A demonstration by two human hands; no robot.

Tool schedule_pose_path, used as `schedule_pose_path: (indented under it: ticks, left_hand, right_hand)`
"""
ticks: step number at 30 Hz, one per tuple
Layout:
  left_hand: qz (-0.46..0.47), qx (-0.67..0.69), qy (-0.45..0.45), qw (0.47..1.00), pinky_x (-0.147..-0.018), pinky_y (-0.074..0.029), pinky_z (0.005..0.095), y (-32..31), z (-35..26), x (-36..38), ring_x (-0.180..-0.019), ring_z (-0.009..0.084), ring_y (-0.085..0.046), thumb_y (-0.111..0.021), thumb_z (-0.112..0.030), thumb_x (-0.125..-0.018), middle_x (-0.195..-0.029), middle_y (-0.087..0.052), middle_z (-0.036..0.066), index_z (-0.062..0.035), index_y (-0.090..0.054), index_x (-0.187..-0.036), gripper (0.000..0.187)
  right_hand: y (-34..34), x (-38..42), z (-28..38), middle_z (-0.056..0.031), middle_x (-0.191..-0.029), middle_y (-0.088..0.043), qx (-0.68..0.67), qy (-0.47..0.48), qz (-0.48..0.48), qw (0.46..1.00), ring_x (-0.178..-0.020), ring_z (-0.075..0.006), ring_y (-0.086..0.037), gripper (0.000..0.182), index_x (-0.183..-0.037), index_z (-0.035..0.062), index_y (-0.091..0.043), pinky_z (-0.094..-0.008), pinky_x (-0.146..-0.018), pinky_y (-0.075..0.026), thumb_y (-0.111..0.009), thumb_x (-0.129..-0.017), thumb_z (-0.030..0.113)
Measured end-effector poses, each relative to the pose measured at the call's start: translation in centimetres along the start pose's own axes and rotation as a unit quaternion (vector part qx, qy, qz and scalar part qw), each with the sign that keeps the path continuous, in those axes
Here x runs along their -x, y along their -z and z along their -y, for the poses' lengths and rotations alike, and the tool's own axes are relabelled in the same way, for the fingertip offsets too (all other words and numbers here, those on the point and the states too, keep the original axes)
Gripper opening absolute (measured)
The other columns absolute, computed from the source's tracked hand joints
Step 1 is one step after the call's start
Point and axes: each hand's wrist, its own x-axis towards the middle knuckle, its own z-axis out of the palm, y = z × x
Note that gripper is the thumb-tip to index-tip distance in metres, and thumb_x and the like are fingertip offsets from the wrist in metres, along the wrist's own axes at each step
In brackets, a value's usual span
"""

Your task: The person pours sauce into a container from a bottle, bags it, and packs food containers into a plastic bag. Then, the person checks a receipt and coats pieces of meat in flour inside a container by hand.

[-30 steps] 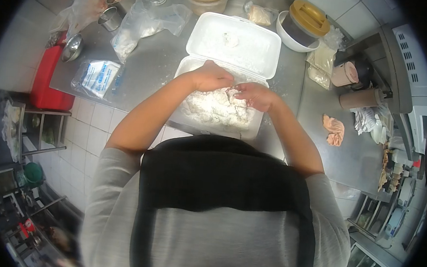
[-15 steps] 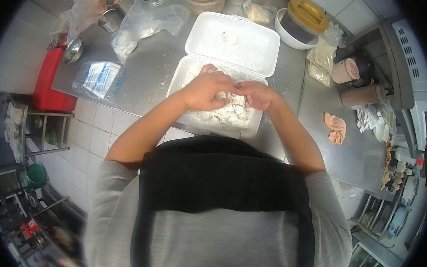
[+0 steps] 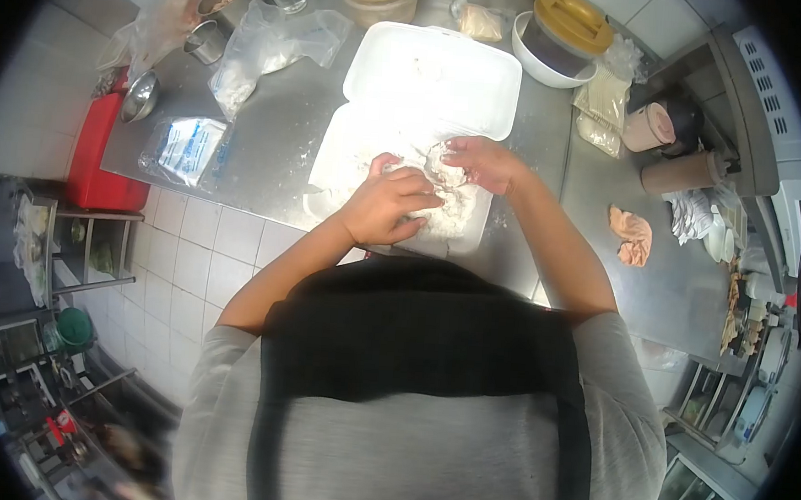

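A white foam clamshell box (image 3: 325, 158) lies open on the steel table, its lid (image 3: 429, 78) folded back. White powder that looks like flour (image 3: 453, 218) fills the lower half. My right hand (image 3: 486, 164), at the box's right side, has its fingers curled on a round, powder-coated piece (image 3: 444, 168); what is under the coating cannot be made out. Over the left front of the powder, my left hand (image 3: 387, 207) has its fingers bent and apart, with no object visible in it. Its fingertips reach close to the powder, and powder clings to them.
Left on the steel table (image 3: 273, 164) lie a blue-printed plastic packet (image 3: 186, 150), a bag with white powder (image 3: 236, 84) and metal cups (image 3: 206, 42). At the back stand lidded tubs (image 3: 378, 10) and a yellow-lidded container in a white bowl (image 3: 551, 71). A crumpled cloth (image 3: 631, 237) lies right.
My hands, close together over the powder before, have moved apart. The left hand has come down toward the box's front; the round coated piece now shows at my right fingers.
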Motion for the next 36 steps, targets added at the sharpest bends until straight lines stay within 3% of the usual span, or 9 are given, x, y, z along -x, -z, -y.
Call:
schedule_pose_path:
  ticks: [8,16,19,20,23,24,27,32,36]
  left_hand:
    - [-0.038,-0.008,0.017,0.999,-0.098,-0.023,0.0516,1.0,-0.1,-0.3,-0.109,0.0203,-0.051,-0.065,-0.019,-0.074,-0.109,-0.059,0.001,-0.0170,-0.065,-0.103,0.030]
    - [-0.125,-0.057,0.112,0.984,-0.098,-0.023,0.0514,3.1,1.0,2.2,-0.110,0.0205,-0.051,-0.064,-0.018,-0.074,-0.111,-0.059,0.001,-0.0173,-0.065,-0.101,0.027]
    - [-0.141,-0.063,0.124,0.980,-0.099,-0.023,0.0504,3.4,1.4,2.8,-0.110,0.0202,-0.051,-0.063,-0.018,-0.075,-0.111,-0.060,0.001,-0.0169,-0.065,-0.101,0.027]
    - [-0.145,-0.067,0.124,0.979,-0.099,-0.023,0.0497,3.3,1.7,2.9,-0.110,0.0202,-0.051,-0.063,-0.018,-0.075,-0.111,-0.060,0.001,-0.0166,-0.065,-0.102,0.027]
    - [-0.141,-0.038,0.118,0.982,-0.101,-0.024,0.0482,3.4,2.2,1.9,-0.111,0.0213,-0.051,-0.061,-0.017,-0.076,-0.111,-0.060,0.002,-0.0151,-0.064,-0.104,0.028]
    - [-0.135,-0.022,0.116,0.984,-0.101,-0.024,0.0479,3.4,2.3,1.2,-0.111,0.0219,-0.051,-0.060,-0.017,-0.077,-0.111,-0.060,0.002,-0.0145,-0.063,-0.106,0.029]
    - [-0.011,0.027,0.112,0.993,-0.103,-0.023,0.0485,2.7,3.4,-1.7,-0.112,0.0235,-0.051,-0.058,-0.016,-0.079,-0.112,-0.060,0.005,-0.0131,-0.061,-0.110,0.031]
    - [0.302,-0.055,0.124,0.944,-0.108,-0.016,0.0536,2.3,3.2,-6.6,-0.113,0.0228,-0.051,-0.065,-0.034,-0.073,-0.110,-0.061,0.005,-0.0165,-0.061,-0.114,0.045]
    - [0.370,-0.082,0.091,0.921,-0.108,-0.016,0.0542,2.2,3.1,-7.9,-0.110,0.0214,-0.052,-0.068,-0.038,-0.069,-0.104,-0.062,0.004,-0.0174,-0.065,-0.107,0.042]
  right_hand:
    - [0.1,1.4,6.3,-0.0085,-0.098,-0.061,-0.053,0.085,-0.006,0.995,-0.086,-0.0174,-0.060,0.036,-0.114,-0.0017,-0.053,-0.0309,-0.071,-0.050,-0.066,-0.082,0.006]
    - [6.4,-10.6,10.5,-0.0066,-0.097,-0.060,0.256,0.056,-0.250,0.932,-0.081,-0.0159,-0.058,0.029,-0.111,0.0006,-0.059,-0.0305,-0.069,-0.050,-0.062,-0.082,0.005]
    - [8.9,-11.9,10.7,-0.0095,-0.080,-0.064,0.415,0.139,-0.276,0.856,-0.071,-0.0181,-0.061,0.013,-0.090,0.0014,-0.065,-0.0332,-0.060,-0.049,-0.062,-0.080,0.009]
    - [5.1,-8.1,12.2,-0.0093,-0.077,-0.066,0.395,0.110,-0.275,0.870,-0.066,-0.0161,-0.063,0.014,-0.087,0.0034,-0.067,-0.0312,-0.060,-0.051,-0.056,-0.084,0.013]
    - [1.7,-3.1,12.0,-0.0084,-0.078,-0.065,0.483,0.153,-0.236,0.829,-0.063,-0.0137,-0.062,0.019,-0.091,0.0028,-0.066,-0.0284,-0.057,-0.050,-0.053,-0.086,0.016]
    - [1.4,-1.7,10.9,-0.0087,-0.078,-0.065,0.429,0.142,-0.186,0.872,-0.065,-0.0132,-0.062,0.020,-0.093,0.0031,-0.066,-0.0276,-0.058,-0.050,-0.054,-0.086,0.018]
    - [0.5,1.8,6.1,-0.0085,-0.080,-0.065,0.334,0.122,-0.052,0.933,-0.069,-0.0130,-0.062,0.026,-0.101,0.0023,-0.064,-0.0272,-0.062,-0.050,-0.060,-0.084,0.022]
    - [-4.0,5.5,-0.8,-0.0190,-0.093,-0.064,0.512,0.131,-0.115,0.841,-0.087,-0.0298,-0.062,0.046,-0.104,-0.0011,-0.062,-0.0360,-0.077,-0.048,-0.072,-0.071,0.028]
    - [-4.5,5.1,-2.6,-0.0215,-0.102,-0.063,0.518,0.123,-0.143,0.834,-0.094,-0.0318,-0.061,0.051,-0.109,-0.0005,-0.060,-0.0365,-0.082,-0.047,-0.074,-0.067,0.024]
